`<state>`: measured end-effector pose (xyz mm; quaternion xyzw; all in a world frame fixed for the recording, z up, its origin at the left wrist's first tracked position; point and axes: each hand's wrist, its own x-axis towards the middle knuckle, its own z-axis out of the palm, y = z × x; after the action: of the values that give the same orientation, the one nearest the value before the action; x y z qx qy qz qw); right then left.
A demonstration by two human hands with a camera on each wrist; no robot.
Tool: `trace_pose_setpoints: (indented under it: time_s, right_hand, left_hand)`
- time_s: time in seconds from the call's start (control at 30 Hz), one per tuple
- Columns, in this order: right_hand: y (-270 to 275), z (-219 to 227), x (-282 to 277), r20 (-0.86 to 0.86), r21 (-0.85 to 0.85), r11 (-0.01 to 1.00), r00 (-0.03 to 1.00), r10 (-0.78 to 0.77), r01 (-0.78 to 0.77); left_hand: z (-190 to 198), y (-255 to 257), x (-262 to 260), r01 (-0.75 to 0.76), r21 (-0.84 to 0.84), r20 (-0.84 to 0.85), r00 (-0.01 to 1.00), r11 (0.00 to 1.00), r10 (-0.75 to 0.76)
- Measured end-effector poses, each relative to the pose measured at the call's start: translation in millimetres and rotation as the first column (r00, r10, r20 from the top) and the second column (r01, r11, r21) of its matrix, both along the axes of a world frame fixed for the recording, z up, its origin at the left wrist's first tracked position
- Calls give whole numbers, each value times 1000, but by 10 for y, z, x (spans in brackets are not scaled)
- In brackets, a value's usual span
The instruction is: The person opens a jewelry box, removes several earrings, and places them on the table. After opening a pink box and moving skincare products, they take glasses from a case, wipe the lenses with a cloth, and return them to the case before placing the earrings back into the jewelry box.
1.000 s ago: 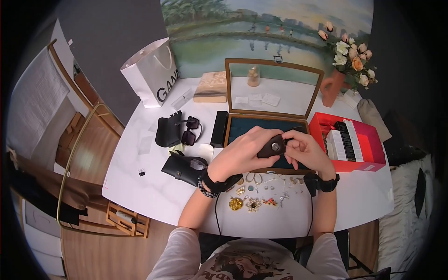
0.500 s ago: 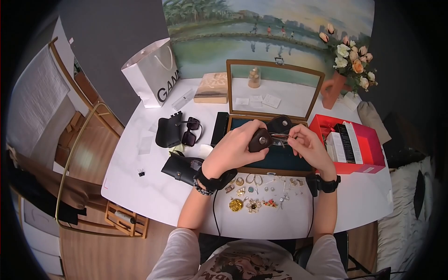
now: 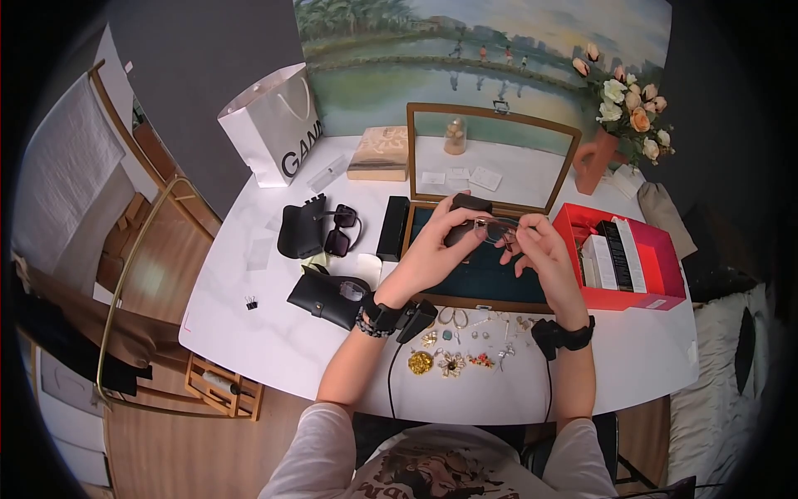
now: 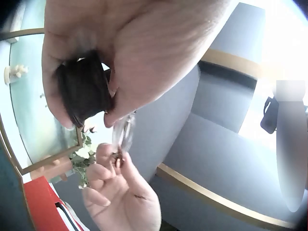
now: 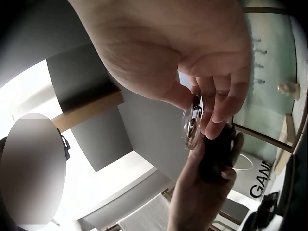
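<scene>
My left hand [image 3: 432,258] grips a dark brown eyeglass case [image 4: 82,89] with a snap flap, its fingers curled round it. Thin-framed clear eyeglasses [image 3: 499,233] are held up over the wooden display box [image 3: 490,279], outside the case. My right hand [image 3: 549,270] pinches them at one end between thumb and fingertips. The left thumb lies close to their other end. In the right wrist view the lenses [image 5: 190,127] stand edge-on beside the dark case [image 5: 214,156]. The box's glass lid is raised, and its lining is dark green.
Brooches and earrings [image 3: 451,363] lie in rows in front of the box. To the left are sunglasses [image 3: 339,230], a black glasses case [image 3: 324,299] and a long black box [image 3: 393,227]. A red box [image 3: 657,266] of cartons stands right; a paper bag [image 3: 270,125] and flower vase [image 3: 594,158] stand behind.
The eyeglasses have come out of the case, drawn by the right hand and turned so the lenses show. The left hand has tilted the case up and away, still gripping it.
</scene>
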<state>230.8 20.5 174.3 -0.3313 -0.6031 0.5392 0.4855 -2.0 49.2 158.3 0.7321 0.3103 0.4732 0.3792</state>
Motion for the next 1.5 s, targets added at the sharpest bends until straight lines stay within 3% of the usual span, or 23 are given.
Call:
trace_pose_setpoints:
  time_s: [0.03,0.07,0.13,0.23,0.37,0.43,0.57,0.63,0.67,0.73,0.77,0.83,0.97,1.03,1.13,1.4,1.5]
  right_hand:
    - [21,-25,-13,-5,-22,1000,1000,-11,11]
    - [21,-23,-16,-4,-23,1000,1000,-10,10]
    - [26,-15,-30,-47,-92,996,999,13,-18]
    - [-1,-4,-67,-41,-139,990,999,17,-22]
    - [28,-45,-43,27,-71,997,1000,-1,3]
    - [38,-71,-7,65,-15,1000,998,-21,22]
    - [26,-56,-8,54,26,998,997,-55,53]
    - [28,-50,-43,-7,196,963,982,-189,187]
    - [1,-10,-31,-7,196,963,982,-189,187]
    - [-73,95,22,-68,70,983,984,-167,172]
    - [-66,87,38,-68,69,983,983,-168,173]
    - [-24,59,66,-116,140,951,958,-261,276]
    - [35,-8,4,-63,231,892,921,-384,388]
    - [32,-28,-49,-143,155,927,936,-320,341]
    - [-47,6,-149,-107,99,960,962,-251,262]
    - [-51,-124,-232,-207,103,977,965,-163,187]
    - [-51,-132,-247,-22,257,946,980,-197,196]
  left_hand:
    - [10,4,17,41,182,-3,999,983,-41]
    - [15,-5,33,40,181,-2,999,983,-40]
    - [41,-36,54,134,109,41,989,985,-139]
    - [-4,-56,78,155,10,78,985,988,-155]
    - [-21,-74,91,150,-45,84,986,988,-146]
    - [-25,-32,57,118,178,-101,990,977,-101]
    - [43,-100,41,46,135,-43,998,990,-40]
    - [119,-153,13,-72,28,-153,985,997,75]
    - [110,-154,14,-71,28,-153,985,997,75]
    - [66,-153,25,-189,116,-196,958,975,209]
    - [32,-147,35,-188,115,-197,958,975,208]
    - [-3,-141,65,-255,247,-218,926,935,310]
    - [19,-197,149,-267,257,-220,919,929,326]
    - [-4,-193,166,-339,349,-226,874,874,429]
    - [-30,-181,169,-372,391,-229,847,842,480]
    - [-71,-289,321,-335,428,-278,835,840,475]
    - [-113,-314,385,-330,539,-270,804,775,530]
